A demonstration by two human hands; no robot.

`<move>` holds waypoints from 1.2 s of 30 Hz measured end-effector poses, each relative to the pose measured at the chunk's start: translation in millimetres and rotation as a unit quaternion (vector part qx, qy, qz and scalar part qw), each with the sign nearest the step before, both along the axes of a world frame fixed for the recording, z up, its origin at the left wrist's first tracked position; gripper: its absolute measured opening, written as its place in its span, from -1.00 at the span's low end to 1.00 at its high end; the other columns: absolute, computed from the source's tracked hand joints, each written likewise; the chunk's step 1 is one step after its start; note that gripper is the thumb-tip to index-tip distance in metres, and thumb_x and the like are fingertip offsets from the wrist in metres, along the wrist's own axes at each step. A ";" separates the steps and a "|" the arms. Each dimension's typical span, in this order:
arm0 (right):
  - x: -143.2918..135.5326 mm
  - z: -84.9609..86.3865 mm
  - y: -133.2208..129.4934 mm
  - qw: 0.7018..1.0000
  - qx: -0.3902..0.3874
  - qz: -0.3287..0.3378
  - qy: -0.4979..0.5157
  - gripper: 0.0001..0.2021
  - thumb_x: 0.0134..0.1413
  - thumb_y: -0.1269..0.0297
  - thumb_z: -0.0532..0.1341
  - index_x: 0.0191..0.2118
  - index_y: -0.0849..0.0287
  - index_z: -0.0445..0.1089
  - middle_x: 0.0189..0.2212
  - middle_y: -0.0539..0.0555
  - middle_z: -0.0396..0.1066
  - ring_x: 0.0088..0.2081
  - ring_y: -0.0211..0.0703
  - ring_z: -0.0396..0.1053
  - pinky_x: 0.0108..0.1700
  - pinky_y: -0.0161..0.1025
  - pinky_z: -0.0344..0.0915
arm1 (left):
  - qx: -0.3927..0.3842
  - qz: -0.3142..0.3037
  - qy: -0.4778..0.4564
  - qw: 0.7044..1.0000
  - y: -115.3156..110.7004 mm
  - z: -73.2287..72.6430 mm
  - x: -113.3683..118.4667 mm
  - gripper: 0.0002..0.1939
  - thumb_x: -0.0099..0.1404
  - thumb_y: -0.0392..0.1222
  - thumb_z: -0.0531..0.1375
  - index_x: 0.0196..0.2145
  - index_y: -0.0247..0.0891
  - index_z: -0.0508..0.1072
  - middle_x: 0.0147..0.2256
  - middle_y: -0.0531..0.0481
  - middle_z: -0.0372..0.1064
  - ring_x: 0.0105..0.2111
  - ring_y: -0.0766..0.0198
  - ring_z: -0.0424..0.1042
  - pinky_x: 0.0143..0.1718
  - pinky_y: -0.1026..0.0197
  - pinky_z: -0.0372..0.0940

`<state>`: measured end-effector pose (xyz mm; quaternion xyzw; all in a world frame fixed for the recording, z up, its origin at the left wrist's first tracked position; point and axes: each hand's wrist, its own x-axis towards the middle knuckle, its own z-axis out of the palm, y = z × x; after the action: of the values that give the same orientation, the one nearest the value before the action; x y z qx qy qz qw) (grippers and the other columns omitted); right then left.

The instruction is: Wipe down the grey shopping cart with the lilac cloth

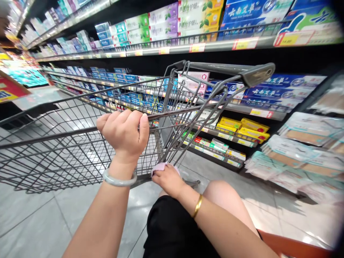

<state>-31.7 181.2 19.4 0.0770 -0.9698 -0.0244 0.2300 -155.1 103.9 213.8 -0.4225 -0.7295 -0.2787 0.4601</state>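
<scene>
A wire shopping cart (48,136) stands side-on in front of me, with its grey handle (223,68) at the upper right. My left hand (125,132), with a pale bangle at the wrist, is wrapped round the cart's top side rail. Lower down, my right hand (169,179), with a gold bracelet at its wrist, is closed on a light purple cloth (159,168) and rests by the cart's lower frame. Its fingertips are partly hidden in the cloth. The part of the cart basket in view holds nothing that I can make out.
Shelves of boxed toothpaste (199,18) run behind the cart. Packaged goods (309,154) hang at the right. My bent knees (225,197) are below, over a grey tiled floor (34,218). An orange-red edge (295,243) shows at the lower right.
</scene>
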 end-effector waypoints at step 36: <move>24.5 99.2 45.7 0.920 -0.068 -0.128 0.365 -0.86 0.34 0.34 0.23 -0.21 0.03 0.56 -0.36 0.06 0.49 -0.25 -0.11 0.33 -0.17 -0.14 0.21 | -0.080 -0.085 -0.041 0.992 69.8 29.7 77.5 -0.63 0.52 0.07 0.01 -0.08 -0.12 0.54 -0.16 -0.06 0.57 -0.07 0.04 0.46 0.22 -0.11 0.01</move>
<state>-7.2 226.9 118.5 -0.0776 -0.8193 -0.0145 0.5679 -77.6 173.7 243.5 -0.5070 -0.7290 -0.2746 0.3689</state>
